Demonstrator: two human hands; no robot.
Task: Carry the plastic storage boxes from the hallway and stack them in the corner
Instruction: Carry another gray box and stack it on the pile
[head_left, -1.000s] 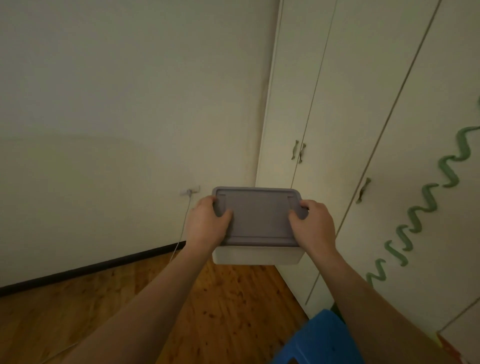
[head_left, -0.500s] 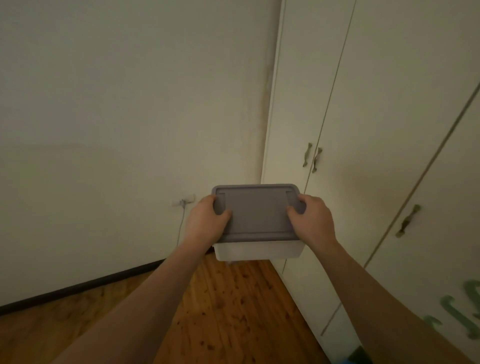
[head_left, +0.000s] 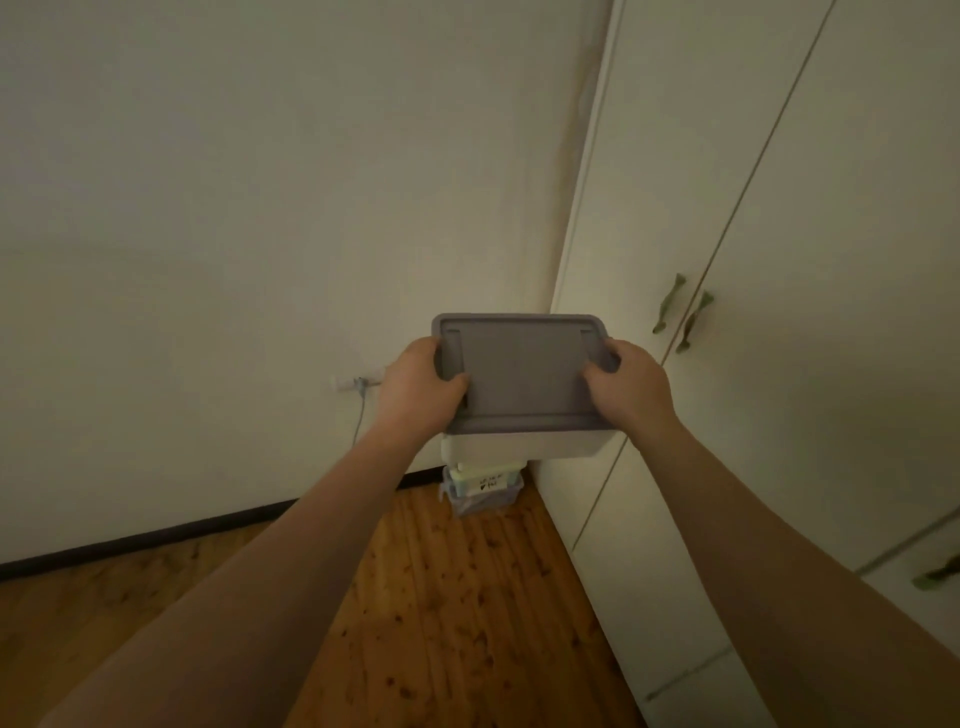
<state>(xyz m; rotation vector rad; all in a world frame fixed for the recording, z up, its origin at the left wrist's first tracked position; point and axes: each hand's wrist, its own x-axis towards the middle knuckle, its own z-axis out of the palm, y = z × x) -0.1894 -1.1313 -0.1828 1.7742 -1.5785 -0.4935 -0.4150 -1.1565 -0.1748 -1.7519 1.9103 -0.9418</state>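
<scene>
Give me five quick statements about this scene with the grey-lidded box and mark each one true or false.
1. Both hands hold the box by its short ends. True: left hand, right hand.
2. The box is resting on the floor. False: it is held up in the air.
3. The lid is grey. True.
4. The corner ahead holds nothing. False: another container with a label sits there.
5. The cupboard doors stand open. False: they are shut.
</scene>
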